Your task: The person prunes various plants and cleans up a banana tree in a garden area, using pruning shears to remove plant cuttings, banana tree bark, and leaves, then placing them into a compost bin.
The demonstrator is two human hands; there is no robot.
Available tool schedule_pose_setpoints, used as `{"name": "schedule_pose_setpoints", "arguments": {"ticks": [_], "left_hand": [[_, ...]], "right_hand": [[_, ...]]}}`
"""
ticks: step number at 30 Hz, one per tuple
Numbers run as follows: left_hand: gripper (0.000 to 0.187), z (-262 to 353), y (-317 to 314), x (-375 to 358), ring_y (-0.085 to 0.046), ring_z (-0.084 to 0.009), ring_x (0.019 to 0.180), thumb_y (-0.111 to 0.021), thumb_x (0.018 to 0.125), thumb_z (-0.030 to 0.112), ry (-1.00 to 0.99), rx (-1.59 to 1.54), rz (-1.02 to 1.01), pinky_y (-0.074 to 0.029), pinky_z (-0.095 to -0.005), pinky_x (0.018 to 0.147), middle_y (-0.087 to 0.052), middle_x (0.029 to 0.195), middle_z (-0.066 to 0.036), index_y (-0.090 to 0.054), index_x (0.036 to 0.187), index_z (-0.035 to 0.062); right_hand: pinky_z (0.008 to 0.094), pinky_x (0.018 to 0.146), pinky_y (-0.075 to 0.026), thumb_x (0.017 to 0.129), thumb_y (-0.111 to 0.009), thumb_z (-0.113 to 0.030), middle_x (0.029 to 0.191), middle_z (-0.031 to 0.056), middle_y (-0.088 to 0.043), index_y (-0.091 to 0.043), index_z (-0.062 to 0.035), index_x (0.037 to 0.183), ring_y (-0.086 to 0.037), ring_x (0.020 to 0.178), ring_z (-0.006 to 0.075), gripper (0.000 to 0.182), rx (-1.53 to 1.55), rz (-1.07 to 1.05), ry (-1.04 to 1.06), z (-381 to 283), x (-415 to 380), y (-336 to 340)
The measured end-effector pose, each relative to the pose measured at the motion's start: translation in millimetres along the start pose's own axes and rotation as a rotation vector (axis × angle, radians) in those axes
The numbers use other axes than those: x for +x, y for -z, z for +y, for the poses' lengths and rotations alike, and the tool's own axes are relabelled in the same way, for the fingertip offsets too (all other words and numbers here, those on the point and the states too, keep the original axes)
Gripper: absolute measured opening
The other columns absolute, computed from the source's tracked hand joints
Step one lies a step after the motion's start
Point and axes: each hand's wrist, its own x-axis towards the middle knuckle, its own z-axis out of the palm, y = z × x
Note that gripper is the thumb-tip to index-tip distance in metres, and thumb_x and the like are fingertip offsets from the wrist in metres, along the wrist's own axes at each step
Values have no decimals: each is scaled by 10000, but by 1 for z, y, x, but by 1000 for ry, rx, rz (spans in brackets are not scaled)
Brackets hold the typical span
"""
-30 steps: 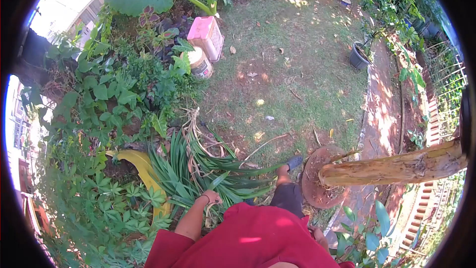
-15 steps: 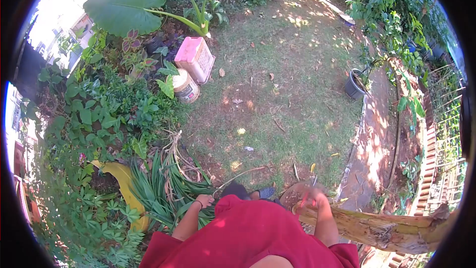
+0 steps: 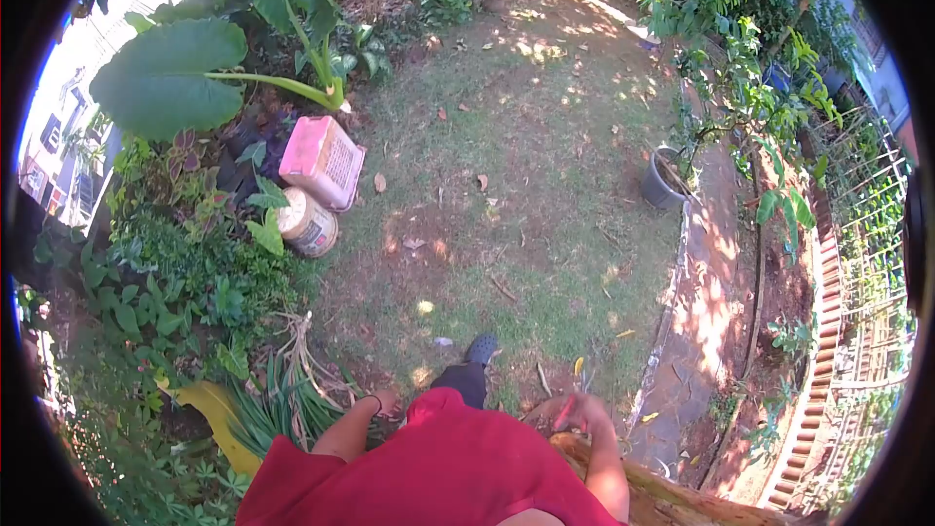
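My right hand (image 3: pixel 588 415) is closed around the red handles of a cutting tool (image 3: pixel 565 413), in front of the tree trunk (image 3: pixel 662 492) at the lower right. Beside the long green leaves (image 3: pixel 282 394) at the lower left is my left hand (image 3: pixel 388 402), with a dark band on the wrist; its fingers are too small and blurred to make out. One foot in a dark clog (image 3: pixel 481 349) stands on the grass ahead of me.
A pink crate (image 3: pixel 321 164) and a round tub (image 3: pixel 307 224) sit left of the grass. Toward the right are a grey pot (image 3: pixel 664 178), a paved strip (image 3: pixel 696 331) and a fence (image 3: pixel 872 282). A yellow leaf (image 3: pixel 219 419) lies at the lower left.
The view has shifted, so the crate, tub and pot appear further left and lower. A clogged foot has come forward onto the grass. My right hand still holds the red-handled tool.
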Motion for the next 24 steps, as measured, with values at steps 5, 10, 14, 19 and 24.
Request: {"name": "schedule_pose_setpoints", "arguments": {"ticks": [5,10,14,19,24], "left_hand": [[402,12,173,44,-667,-289,1010,-661,807,252,55,324,94,-518,-412,873,-695,1108,-119,-656,1202,177],[332,92,337,92,-626,-377,1058,-541,895,314,121,113,260,-491,-470,905,-661,1125,-202,-699,1104,111],[403,179,424,128,-615,-389,1071,-534,902,382,50,412,249,-479,-468,935,-650,1154,-201,-691,1113,76],[407,280,461,182,-622,-385,1051,-527,904,392,-20,162,229,-477,-467,932,-659,1141,-186,-702,1090,75],[390,337,475,214,-624,-381,1026,-503,908,388,-102,272,167,-477,-468,913,-664,1094,-206,-717,1038,88]], "right_hand": [[383,633,-559,941,-493,-279,749,111,-639,-585,-49,849,-634,666,272,264,-146,237,-216,93,-31,66],[393,604,-540,928,-474,-264,760,142,-630,-573,-19,867,-635,690,290,272,189,413,-297,89,-76,49],[428,624,-538,934,-492,-294,783,145,-643,-586,-35,893,-638,714,292,279,411,482,-192,59,-49,11],[385,684,-534,909,-599,-394,860,92,-682,-641,-47,992,-653,755,238,359,187,529,-147,13,17,-11],[355,700,-525,940,-575,-342,870,107,-689,-645,-29,958,-657,763,224,322,361,452,-72,-17,63,34]]}}
